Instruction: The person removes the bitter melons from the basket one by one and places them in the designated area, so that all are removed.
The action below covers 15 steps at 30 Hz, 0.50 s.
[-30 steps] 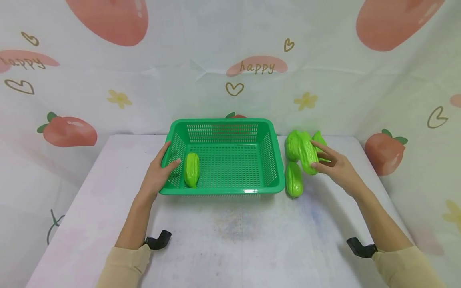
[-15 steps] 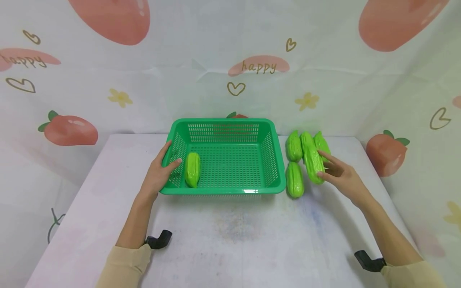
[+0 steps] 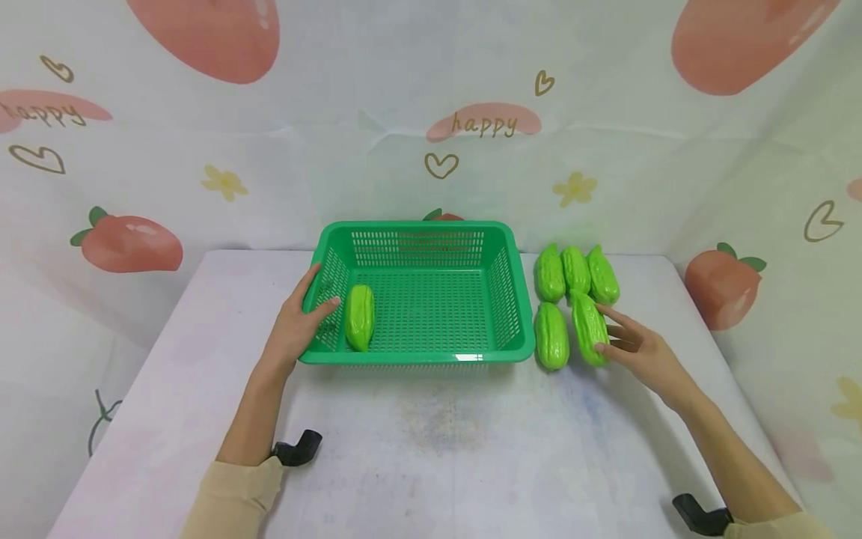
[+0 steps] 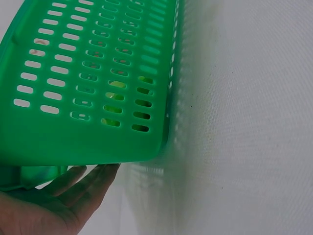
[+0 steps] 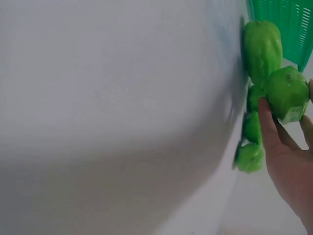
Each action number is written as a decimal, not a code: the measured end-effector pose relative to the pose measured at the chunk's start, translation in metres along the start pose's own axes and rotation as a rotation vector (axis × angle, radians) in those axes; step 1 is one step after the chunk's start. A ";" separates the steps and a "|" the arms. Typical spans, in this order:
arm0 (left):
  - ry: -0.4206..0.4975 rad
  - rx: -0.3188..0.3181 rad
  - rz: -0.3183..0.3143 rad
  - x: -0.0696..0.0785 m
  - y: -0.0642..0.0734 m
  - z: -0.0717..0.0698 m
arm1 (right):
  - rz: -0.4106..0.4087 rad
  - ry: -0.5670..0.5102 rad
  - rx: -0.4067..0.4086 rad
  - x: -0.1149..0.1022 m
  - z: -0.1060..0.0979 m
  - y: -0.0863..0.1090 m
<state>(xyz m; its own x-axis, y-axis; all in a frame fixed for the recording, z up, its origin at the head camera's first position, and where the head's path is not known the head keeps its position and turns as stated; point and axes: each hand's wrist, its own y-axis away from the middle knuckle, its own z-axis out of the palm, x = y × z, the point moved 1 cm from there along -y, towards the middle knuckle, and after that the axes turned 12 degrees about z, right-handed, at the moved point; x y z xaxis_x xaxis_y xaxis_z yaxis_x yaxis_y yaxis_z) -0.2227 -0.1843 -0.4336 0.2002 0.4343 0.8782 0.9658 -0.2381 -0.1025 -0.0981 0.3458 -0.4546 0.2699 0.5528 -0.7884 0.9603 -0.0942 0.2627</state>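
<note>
My left hand (image 3: 293,325) grips the left wall of a green plastic basket (image 3: 417,358), thumb over the rim and fingers outside. The left wrist view has this hand (image 4: 58,203) at the slotted basket wall (image 4: 63,139). One bright green bitter melon (image 3: 360,318) lies inside, near the left end. Right of the basket, my right hand (image 3: 646,361) holds another bitter melon (image 3: 590,329) between thumb and fingers. In the right wrist view that held melon (image 5: 287,93), with a pale label at its end, appears raised off the table.
Behind the held one, a row of bitter melons (image 3: 575,269) lies at the table's back right. Another melon (image 3: 552,337) lies close by the basket's right side. The white table (image 3: 438,457) extends forward to me, and a printed cloth (image 3: 377,180) hangs behind.
My right hand has brought its bitter melon from the back row toward me and slightly right, in front of that row. My left hand and the basket stay in place.
</note>
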 end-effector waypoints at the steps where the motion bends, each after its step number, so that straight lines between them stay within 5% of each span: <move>1: 0.000 -0.002 0.004 0.000 0.000 0.000 | 0.008 -0.005 -0.002 0.002 0.001 0.001; 15: 0.014 -0.007 -0.007 0.001 0.001 0.000 | 0.037 0.022 0.002 0.011 0.009 0.003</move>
<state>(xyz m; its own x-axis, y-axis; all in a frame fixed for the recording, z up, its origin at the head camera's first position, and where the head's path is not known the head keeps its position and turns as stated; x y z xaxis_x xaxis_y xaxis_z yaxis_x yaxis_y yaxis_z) -0.2218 -0.1842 -0.4331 0.1909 0.4234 0.8856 0.9660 -0.2415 -0.0927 -0.0917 0.3441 -0.4674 0.3036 0.5672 -0.7656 0.9498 -0.1167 0.2902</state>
